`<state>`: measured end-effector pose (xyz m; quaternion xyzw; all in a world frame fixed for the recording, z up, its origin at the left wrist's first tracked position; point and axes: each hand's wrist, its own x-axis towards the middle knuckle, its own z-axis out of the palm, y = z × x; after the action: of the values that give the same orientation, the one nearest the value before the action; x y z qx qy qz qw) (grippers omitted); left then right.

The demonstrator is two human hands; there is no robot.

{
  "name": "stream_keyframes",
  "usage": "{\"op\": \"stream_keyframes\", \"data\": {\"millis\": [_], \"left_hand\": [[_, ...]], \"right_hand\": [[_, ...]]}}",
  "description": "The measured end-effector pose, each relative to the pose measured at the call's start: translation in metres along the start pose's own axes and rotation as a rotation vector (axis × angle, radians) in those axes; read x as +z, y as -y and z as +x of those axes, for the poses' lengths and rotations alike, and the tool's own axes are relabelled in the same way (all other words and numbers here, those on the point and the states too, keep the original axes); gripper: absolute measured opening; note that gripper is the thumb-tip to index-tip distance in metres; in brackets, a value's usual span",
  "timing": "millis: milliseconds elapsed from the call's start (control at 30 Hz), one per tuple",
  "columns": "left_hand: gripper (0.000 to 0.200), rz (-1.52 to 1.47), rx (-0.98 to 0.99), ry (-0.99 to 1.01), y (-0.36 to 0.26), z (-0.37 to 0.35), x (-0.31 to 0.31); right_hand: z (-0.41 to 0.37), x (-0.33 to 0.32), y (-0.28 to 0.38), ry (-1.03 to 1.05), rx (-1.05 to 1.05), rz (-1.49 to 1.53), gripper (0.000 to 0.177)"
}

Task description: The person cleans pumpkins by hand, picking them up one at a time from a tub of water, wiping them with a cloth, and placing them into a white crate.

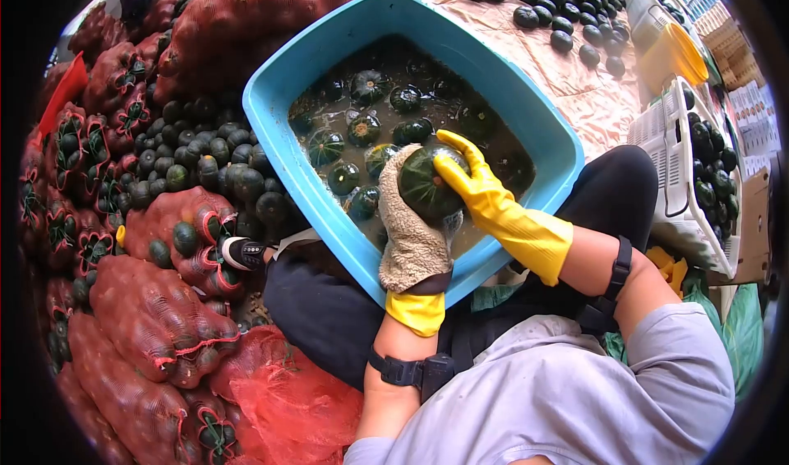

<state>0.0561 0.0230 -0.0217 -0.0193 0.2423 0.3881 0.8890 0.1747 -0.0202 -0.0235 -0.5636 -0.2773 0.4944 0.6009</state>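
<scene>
Between my two hands, over the muddy water, is a round dark green pumpkin (427, 184) with pale streaks. My left hand (412, 235) wears a beige terry wash mitt over a yellow glove and presses against the pumpkin's left side; its fingers are hidden inside the mitt. In a yellow rubber glove, my right hand (477, 181) curls its fingers over the upper right of the same pumpkin. Both are above a blue plastic tub (275, 95), where several more pumpkins (326, 147) float in brown water.
Red mesh sacks (156, 317) and a heap of dark green pumpkins (209, 157) crowd the left. More pumpkins (567, 4) lie on a pale sheet (592, 95) behind the tub. A white crate (674, 169) of pumpkins stands at right. My legs flank the tub.
</scene>
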Motion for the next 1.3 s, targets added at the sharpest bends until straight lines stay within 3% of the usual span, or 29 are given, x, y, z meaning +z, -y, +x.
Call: {"op": "stream_keyframes", "data": {"millis": [33,67,167,200,233,267,300,367,400,433,467,500,533,567,667,700,767,800,867,900,967,1033,1100,1133,1200,1233,1267,1300], "left_hand": [[0.033,0.067,0.077,-0.125,0.003,-0.009,0.014],[0.032,0.130,0.106,-0.171,0.001,-0.011,0.017],[0.030,0.534,0.193,0.033,-0.018,-0.019,0.010],[0.029,0.662,0.191,0.104,-0.027,-0.023,0.009],[0.028,0.745,0.190,0.151,-0.032,-0.022,0.007],[0.027,0.712,0.160,0.159,-0.036,-0.019,0.004],[0.027,0.507,0.158,0.085,-0.027,-0.014,-0.002],[0.026,0.148,0.268,-0.068,-0.003,-0.008,-0.008],[0.026,0.227,0.387,-0.070,0.001,-0.008,-0.005],[0.029,0.523,0.518,-0.049,0.003,-0.011,-0.003],[0.034,0.805,0.667,-0.064,0.005,-0.015,0.000],[0.030,0.894,0.648,-0.023,-0.006,-0.018,0.000],[0.026,0.980,0.626,0.016,-0.018,-0.020,0.000],[0.023,1.063,0.602,0.056,-0.030,-0.022,0.000],[0.019,1.224,0.561,0.154,-0.047,-0.023,-0.004],[0.022,1.221,0.577,0.159,-0.047,-0.021,-0.009],[0.032,1.036,0.686,0.087,-0.024,0.001,-0.051],[0.031,0.797,0.541,0.057,-0.021,-0.010,-0.035],[0.030,0.235,0.322,-0.071,-0.014,-0.032,-0.004],[0.028,0.368,0.351,-0.043,-0.019,-0.036,-0.001],[0.026,0.621,0.410,0.023,-0.027,-0.037,0.004],[0.024,0.811,0.478,0.061,-0.027,-0.036,0.004],[0.023,0.892,0.582,0.047,-0.023,-0.033,0.002],[0.023,0.906,0.645,0.030,-0.019,-0.028,-0.002],[0.022,0.926,0.770,-0.005,-0.007,-0.016,-0.010],[0.022,0.933,0.830,-0.026,-0.002,-0.012,-0.015],[0.021,0.893,0.804,-0.022,-0.002,-0.009,-0.022],[0.019,0.853,0.778,-0.018,-0.001,-0.007,-0.029]], "right_hand": [[-0.001,-0.006,0.019,0.042,0.032,-0.284,0.059],[-0.002,-0.016,0.036,0.182,-0.333,-0.725,0.065],[-0.002,-0.020,0.076,0.552,-0.175,-0.989,0.075],[-0.004,-0.019,0.081,0.547,-0.085,-0.867,0.078],[-0.012,-0.010,0.100,0.504,0.203,-0.683,0.076],[-0.014,-0.009,0.091,0.448,0.263,-0.498,0.074],[-0.010,-0.009,0.069,0.394,0.316,-0.314,0.071],[-0.006,0.007,0.007,-0.027,0.377,0.226,0.067],[-0.004,0.010,0.009,0.000,0.326,0.157,0.068],[-0.003,0.013,0.011,0.027,0.275,0.089,0.070],[0.000,-0.003,0.023,0.149,0.162,-0.374,0.070],[-0.002,-0.010,0.054,0.271,0.045,-0.833,0.070],[-0.004,-0.011,0.058,0.387,-0.093,-0.738,0.072],[-0.005,-0.011,0.051,0.414,-0.186,-0.886,0.076],[-0.013,-0.012,0.067,0.530,0.216,-0.286,0.074],[-0.015,-0.010,0.039,0.497,0.302,0.013,0.069],[-0.022,0.028,0.012,0.051,0.321,0.181,0.068],[-0.021,0.029,0.019,0.077,0.300,0.097,0.067],[-0.001,-0.004,0.002,0.283,0.004,-0.446,0.074],[0.005,-0.009,0.012,0.307,0.012,-0.661,0.077],[-0.015,-0.003,0.043,0.308,-0.223,-0.792,0.082],[-0.021,-0.004,0.069,0.420,0.032,-0.679,0.082],[-0.013,-0.005,0.044,0.364,0.299,-0.390,0.083],[-0.016,0.003,0.032,0.310,0.295,-0.194,0.086],[-0.009,0.005,-0.024,0.124,0.126,-0.139,0.091],[-0.011,0.009,-0.017,0.068,-0.011,-0.285,0.093],[0.003,-0.003,-0.040,0.104,-0.258,-0.485,0.096],[-0.006,-0.002,-0.029,0.135,-0.241,-0.490,0.096]]}}
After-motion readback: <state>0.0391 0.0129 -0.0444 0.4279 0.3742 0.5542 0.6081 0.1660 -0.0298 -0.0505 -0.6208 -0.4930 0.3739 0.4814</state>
